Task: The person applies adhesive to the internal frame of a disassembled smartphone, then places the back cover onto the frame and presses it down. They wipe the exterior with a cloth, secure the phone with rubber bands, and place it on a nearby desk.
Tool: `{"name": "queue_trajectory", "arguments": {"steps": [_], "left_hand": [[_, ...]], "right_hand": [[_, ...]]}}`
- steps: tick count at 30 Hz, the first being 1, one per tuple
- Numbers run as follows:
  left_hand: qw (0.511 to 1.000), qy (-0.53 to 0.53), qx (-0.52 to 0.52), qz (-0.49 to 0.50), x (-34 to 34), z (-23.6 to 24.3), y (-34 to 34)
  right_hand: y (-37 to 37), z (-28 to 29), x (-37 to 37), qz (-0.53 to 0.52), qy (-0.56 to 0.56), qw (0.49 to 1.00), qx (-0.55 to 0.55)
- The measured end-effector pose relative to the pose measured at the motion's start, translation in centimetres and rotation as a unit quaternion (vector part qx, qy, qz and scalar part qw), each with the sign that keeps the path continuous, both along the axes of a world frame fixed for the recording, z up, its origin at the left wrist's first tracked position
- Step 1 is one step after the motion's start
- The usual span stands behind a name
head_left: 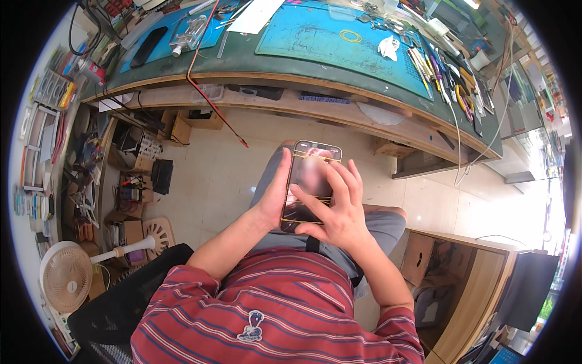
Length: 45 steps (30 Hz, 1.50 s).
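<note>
A dark smartphone (310, 176) with a light rim is upright in front of my torso, above my lap. Thin yellow rubber bands (315, 156) run across its glossy screen near the top, the middle and the bottom. My left hand (273, 197) grips the phone along its left edge, thumb pointing up the side. Over the lower right of the screen is my right hand (344, 206), fingers spread. Its index finger reaches across the glass to the left side, while the thumb lies near the bottom edge. The phone's back is hidden.
Ahead stands a workbench (242, 76) with blue mats (315, 42), a yellow band (350, 36), and pliers (465, 100) at its right. A red cable (209, 100) hangs over the front edge. A fan (66, 276) is at left, a wooden cabinet (479, 291) at right.
</note>
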State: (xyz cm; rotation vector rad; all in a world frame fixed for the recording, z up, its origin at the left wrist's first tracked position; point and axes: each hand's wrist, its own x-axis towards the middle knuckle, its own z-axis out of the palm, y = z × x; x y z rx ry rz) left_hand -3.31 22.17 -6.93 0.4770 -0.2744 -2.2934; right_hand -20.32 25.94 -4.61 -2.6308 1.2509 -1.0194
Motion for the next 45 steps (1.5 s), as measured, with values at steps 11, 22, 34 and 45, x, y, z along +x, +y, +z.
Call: {"name": "queue_trajectory", "arguments": {"steps": [11,22,34,45], "left_hand": [[0.994,0.097,-0.030,-0.047,0.4,-0.4,0.1],[0.998,0.048,-0.014,-0.034,-1.7,0.1,-1.3],[0.952,-0.211,-0.033,-0.221,-12.8,-1.9,-2.2],[0.905,-0.264,-0.012,-0.332,-26.5,5.9,-2.4]], "right_hand": [[0.3,0.5,-2.3,-0.060,-0.015,0.998,-0.011],[3.6,-3.6,-4.4,-0.169,-0.247,0.951,0.079],[9.4,-13.1,-9.6,-0.221,-0.618,0.612,0.441],[12.0,-0.9,-16.7,-0.363,-0.658,0.554,0.359]]}}
